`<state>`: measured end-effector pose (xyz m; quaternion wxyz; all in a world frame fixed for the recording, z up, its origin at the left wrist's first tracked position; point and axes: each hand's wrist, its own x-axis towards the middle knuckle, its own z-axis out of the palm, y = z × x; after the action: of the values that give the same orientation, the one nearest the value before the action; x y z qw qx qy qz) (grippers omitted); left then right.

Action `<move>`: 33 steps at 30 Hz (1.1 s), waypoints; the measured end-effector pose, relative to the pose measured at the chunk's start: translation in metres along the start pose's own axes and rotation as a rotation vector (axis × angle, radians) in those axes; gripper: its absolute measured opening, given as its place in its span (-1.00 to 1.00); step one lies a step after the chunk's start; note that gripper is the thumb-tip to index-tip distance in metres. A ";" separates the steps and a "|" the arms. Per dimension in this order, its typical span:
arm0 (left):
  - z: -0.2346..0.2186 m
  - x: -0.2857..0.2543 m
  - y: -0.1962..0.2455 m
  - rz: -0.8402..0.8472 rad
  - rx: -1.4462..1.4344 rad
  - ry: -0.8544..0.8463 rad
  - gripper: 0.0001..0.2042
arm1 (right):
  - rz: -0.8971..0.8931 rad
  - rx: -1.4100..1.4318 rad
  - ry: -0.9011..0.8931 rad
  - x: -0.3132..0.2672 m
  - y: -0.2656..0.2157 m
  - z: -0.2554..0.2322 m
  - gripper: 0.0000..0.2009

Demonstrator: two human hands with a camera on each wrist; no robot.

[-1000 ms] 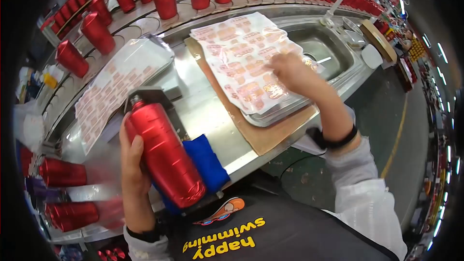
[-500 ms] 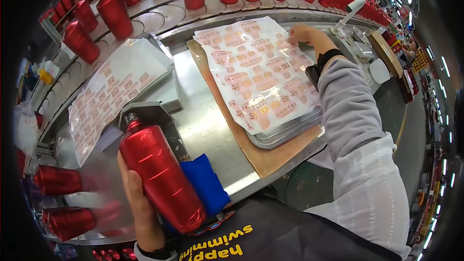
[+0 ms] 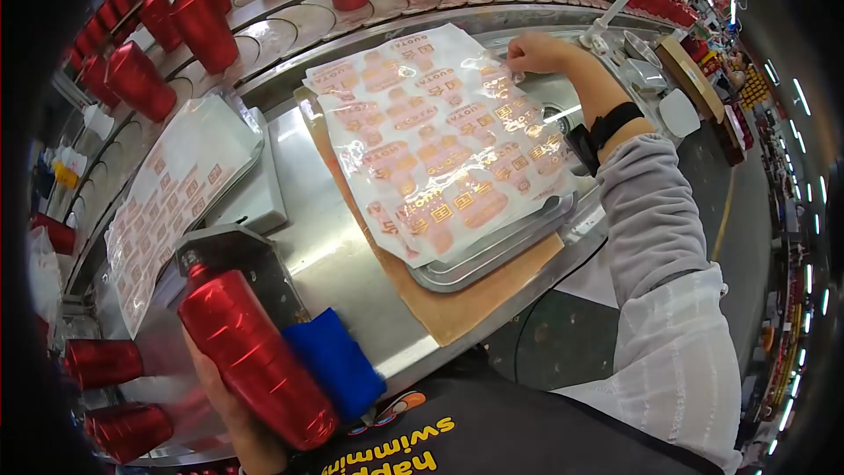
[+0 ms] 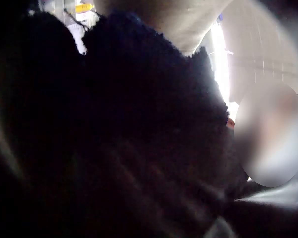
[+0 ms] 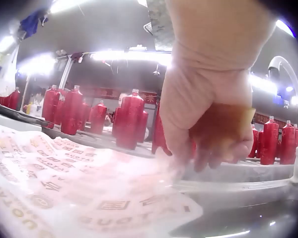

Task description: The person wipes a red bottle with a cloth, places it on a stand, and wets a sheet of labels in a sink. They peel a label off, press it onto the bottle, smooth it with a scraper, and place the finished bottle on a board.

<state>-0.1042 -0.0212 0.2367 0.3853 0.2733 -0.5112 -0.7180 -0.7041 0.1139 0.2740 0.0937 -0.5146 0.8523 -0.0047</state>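
Observation:
My left hand [image 3: 224, 396] holds a shiny red bottle [image 3: 259, 356] from its left side, tilted with its neck away from me. The bottle covers much of that hand. Beside it lies a blue cloth [image 3: 334, 365]. My right hand [image 3: 541, 53] is at the far right corner of a stack of printed transfer sheets [image 3: 440, 136]. In the right wrist view its fingers curl round a flat amber piece [image 5: 223, 124], while thumb and forefinger meet at the sheet's edge, blurred. Dark fuzzy material [image 4: 114, 99] fills most of the left wrist view.
The sheets lie on a metal tray [image 3: 497, 251] over a brown board [image 3: 462, 321]. Behind the right hand are a sink and a white tap [image 3: 611, 9]. More printed sheets [image 3: 180, 180] lie at left. Red bottles [image 3: 207, 26] line the conveyor; two [image 3: 104, 362] stand at lower left.
My right hand has gone from over the middle right of the sheets to their far right corner. The head view has shifted, and the held bottle sits lower and further left in it.

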 end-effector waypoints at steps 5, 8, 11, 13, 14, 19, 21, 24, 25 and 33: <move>-0.009 -0.011 -0.009 -0.041 -0.049 0.218 -0.38 | -0.021 0.116 -0.100 0.009 0.007 0.005 -0.74; -0.031 -0.013 -0.014 -0.062 -0.035 0.281 -0.35 | 0.012 0.111 -0.077 0.011 0.023 0.004 -0.74; -0.031 -0.014 -0.017 -0.076 -0.038 0.318 -0.34 | 0.088 -0.041 -0.207 0.014 0.082 0.025 -0.74; -0.029 -0.015 -0.016 -0.071 -0.065 0.282 -0.34 | 0.101 -0.220 -0.345 0.014 0.107 0.049 -0.73; -0.032 -0.015 -0.016 -0.066 -0.076 0.253 -0.35 | 0.122 -0.181 -0.369 0.007 0.112 0.061 -0.73; -0.035 -0.013 -0.014 -0.104 -0.088 0.198 -0.38 | 0.335 -0.428 -0.588 0.014 0.171 0.127 -0.62; -0.017 -0.009 -0.008 -0.073 -0.022 0.054 -0.38 | 0.256 -0.440 -0.444 0.008 0.176 0.132 -0.65; -0.013 0.004 0.000 -0.183 -0.134 0.036 -0.39 | 0.327 -0.475 -0.441 0.011 0.112 0.083 -0.68; -0.005 0.001 -0.001 -0.211 -0.176 0.020 -0.39 | 0.305 -0.480 -0.311 -0.001 0.095 0.065 -0.70; 0.005 0.013 0.019 -0.253 -0.299 -0.237 -0.49 | -0.116 -0.103 0.313 -0.084 -0.094 -0.039 -0.91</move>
<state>-0.1099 -0.0329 0.2564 0.2659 0.1889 -0.4025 -0.8553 -0.5903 0.1399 0.3346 -0.0669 -0.5602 0.8243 -0.0463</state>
